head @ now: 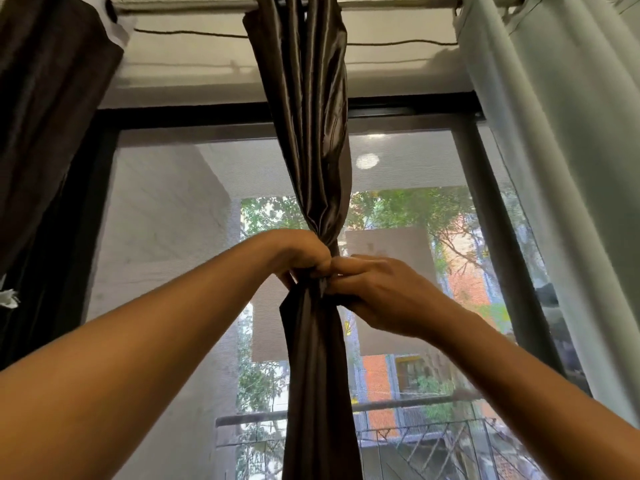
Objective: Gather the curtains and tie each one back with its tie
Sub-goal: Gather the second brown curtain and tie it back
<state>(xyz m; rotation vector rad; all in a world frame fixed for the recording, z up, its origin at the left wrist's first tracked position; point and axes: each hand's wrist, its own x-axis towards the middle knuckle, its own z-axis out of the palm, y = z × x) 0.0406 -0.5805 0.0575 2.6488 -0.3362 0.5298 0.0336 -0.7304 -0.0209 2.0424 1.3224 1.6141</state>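
A shiny dark brown curtain (308,140) hangs from the rod in the middle of the window, gathered into a narrow bunch at about mid height. My left hand (298,254) grips the bunch from the left, fingers curled round it. My right hand (370,289) meets it from the right and pinches dark fabric at the gathered spot (317,285). Whether that fabric is a separate tie or a fold of the curtain I cannot tell. Below the hands the curtain falls straight down.
A dark brown curtain (45,116) hangs at the far left and a pale green one (561,150) at the right. The curtain rod (183,5) runs along the top. Behind is a screened window with a dark frame (498,202) and a balcony railing outside.
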